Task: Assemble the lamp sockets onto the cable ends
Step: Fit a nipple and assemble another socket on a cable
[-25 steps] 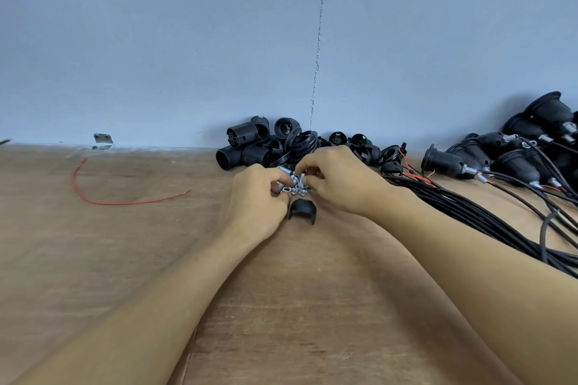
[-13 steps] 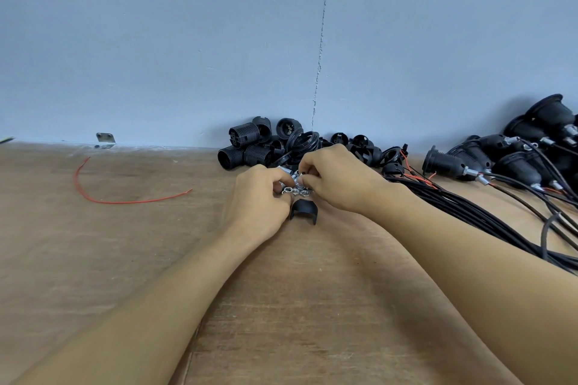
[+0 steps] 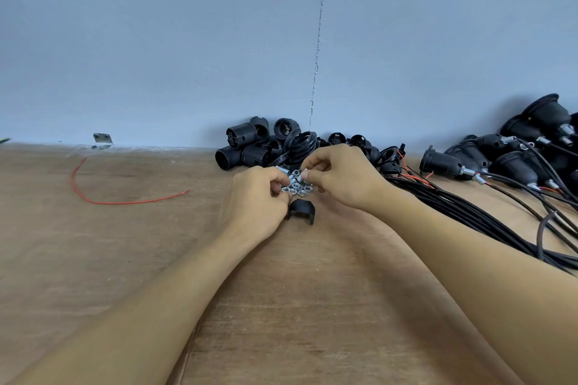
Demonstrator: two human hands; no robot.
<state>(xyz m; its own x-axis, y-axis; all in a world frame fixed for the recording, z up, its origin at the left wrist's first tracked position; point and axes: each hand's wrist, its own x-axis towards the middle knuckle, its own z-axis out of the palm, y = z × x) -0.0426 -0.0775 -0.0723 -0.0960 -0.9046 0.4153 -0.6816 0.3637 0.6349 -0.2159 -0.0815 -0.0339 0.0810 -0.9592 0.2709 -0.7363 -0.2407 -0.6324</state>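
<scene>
Only arms and hands of the person in view. Left hand (image 3: 259,197) and right hand (image 3: 341,178): bare skin, knuckles and finger joints clearly readable. Left forearm (image 3: 150,306) and right forearm (image 3: 469,259): bare along the whole visible length, wrist to frame edge, smooth surface. Nails look short-trimmed on the right hand's fingertips (image 3: 308,176). Both wrists uncovered too.

The surface (image 3: 93,259) is coloured light brown and streaked with wood grain. The wall (image 3: 156,40) is painted pale blue-grey and crossed by a thin whitish vertical line. Near the far left corner a wire (image 3: 125,202) is seen in red and a bracket (image 3: 102,140) in dull silver. The socket parts (image 3: 247,147) at the far edge are moulded in black, as is the cap (image 3: 301,211). The nuts (image 3: 297,189) and tubes (image 3: 281,170) are finished in silver. Along the right edge the cables (image 3: 469,212) are sheathed in black.
</scene>
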